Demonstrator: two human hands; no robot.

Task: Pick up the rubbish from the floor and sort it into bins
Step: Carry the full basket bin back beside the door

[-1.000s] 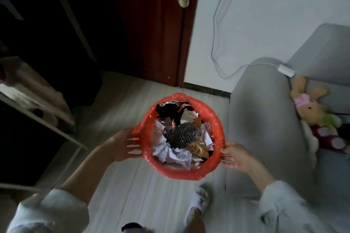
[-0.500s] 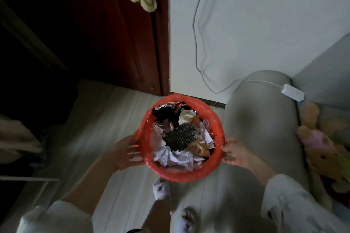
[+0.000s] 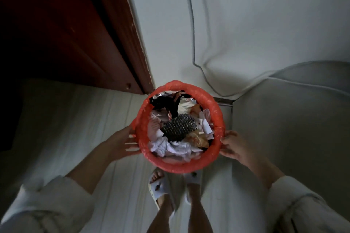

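You had the round bin with the red-orange plastic liner [image 3: 217,113] held up off the pale plank floor [image 3: 66,119], right above your feet in the white slippers [image 3: 161,187], and it was stuffed. Your left hand [image 3: 121,145] was flat against the bin's side with the fingers spread, more pressing than gripping. Your right hand [image 3: 234,145] had its fingers curled on the opposite edge of the rim. So basically you were squeezing it between two palms, and that's where I'd say it could have gone wrong.

The liner looked thin and slippery, so if either hand eased off, the bin could have slid down and tipped. The crumpled white paper [image 3: 170,147] sat heaped at the near rim, nearly level with it, and the dark mesh scrubber-looking thing [image 3: 179,126] rode on top of the pile. Any tilt toward you and those probably would have gone straight back onto the floor.

You were also tight in the corner between the dark red wooden door [image 3: 66,34] and the grey sofa arm [image 3: 284,119], so a bumped elbow could have knocked it loose.
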